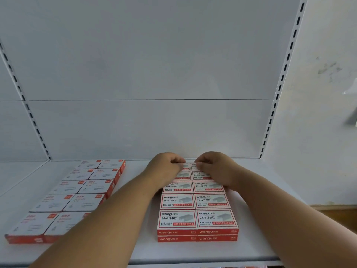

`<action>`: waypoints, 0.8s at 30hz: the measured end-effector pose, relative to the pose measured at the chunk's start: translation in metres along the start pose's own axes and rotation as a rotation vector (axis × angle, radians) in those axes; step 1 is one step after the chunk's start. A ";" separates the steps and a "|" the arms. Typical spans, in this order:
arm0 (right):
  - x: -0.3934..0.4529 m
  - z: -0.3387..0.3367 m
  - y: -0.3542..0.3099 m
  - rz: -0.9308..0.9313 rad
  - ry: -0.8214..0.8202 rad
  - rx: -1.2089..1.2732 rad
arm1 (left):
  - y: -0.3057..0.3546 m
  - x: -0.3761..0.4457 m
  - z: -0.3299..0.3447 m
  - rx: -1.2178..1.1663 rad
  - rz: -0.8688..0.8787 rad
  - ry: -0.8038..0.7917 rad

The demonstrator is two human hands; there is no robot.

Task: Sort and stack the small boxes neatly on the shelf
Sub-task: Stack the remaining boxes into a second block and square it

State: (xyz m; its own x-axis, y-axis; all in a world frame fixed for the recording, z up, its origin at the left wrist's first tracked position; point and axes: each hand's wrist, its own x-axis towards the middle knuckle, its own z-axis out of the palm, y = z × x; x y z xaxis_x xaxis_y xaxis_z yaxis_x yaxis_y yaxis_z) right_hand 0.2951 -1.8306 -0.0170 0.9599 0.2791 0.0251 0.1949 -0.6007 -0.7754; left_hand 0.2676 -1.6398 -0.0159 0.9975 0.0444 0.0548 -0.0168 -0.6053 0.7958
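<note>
At the back of the white shelf (135,246), both hands reach to the rear row of the staple boxes (198,202), a two-wide block stacked two high. The left hand (166,167) and right hand (214,168) curl their fingers onto the rearmost top boxes, apparently pinching their edges. A second block of boxes (73,194) lies well apart to the left. These cartons look small, stiff and dense; pinching their short sides should suit.
</note>
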 end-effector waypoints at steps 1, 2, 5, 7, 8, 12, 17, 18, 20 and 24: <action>0.000 0.000 0.000 0.007 -0.008 0.012 | 0.000 -0.001 0.000 -0.005 -0.001 -0.006; 0.000 0.001 -0.001 0.013 -0.012 0.016 | 0.000 -0.001 0.000 -0.014 -0.004 -0.017; -0.001 0.002 -0.002 0.031 -0.006 0.024 | 0.001 -0.001 0.000 -0.056 -0.025 -0.054; 0.000 0.002 -0.004 0.047 -0.010 0.037 | 0.003 0.000 0.000 -0.058 -0.032 -0.073; 0.000 0.002 -0.004 0.060 -0.017 0.046 | 0.003 0.000 0.000 -0.054 -0.034 -0.085; -0.001 0.002 -0.006 0.100 -0.046 0.061 | 0.005 0.002 0.001 -0.030 -0.046 -0.127; -0.001 -0.001 -0.012 0.102 -0.069 0.043 | 0.008 0.005 0.000 -0.008 -0.059 -0.144; -0.001 -0.001 -0.014 0.104 -0.077 0.031 | 0.009 0.005 0.001 -0.001 -0.060 -0.149; -0.001 -0.001 -0.017 0.097 -0.084 0.008 | 0.010 0.004 0.001 0.015 -0.057 -0.160; -0.002 0.000 -0.020 0.117 -0.109 -0.003 | 0.011 0.004 0.002 0.057 -0.046 -0.167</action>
State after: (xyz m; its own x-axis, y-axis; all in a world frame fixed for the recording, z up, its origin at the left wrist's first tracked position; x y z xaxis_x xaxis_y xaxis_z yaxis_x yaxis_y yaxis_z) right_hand 0.2892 -1.8191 -0.0012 0.9487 0.2867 -0.1336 0.0840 -0.6356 -0.7674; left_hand 0.2711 -1.6476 -0.0082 0.9947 -0.0572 -0.0857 0.0280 -0.6501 0.7594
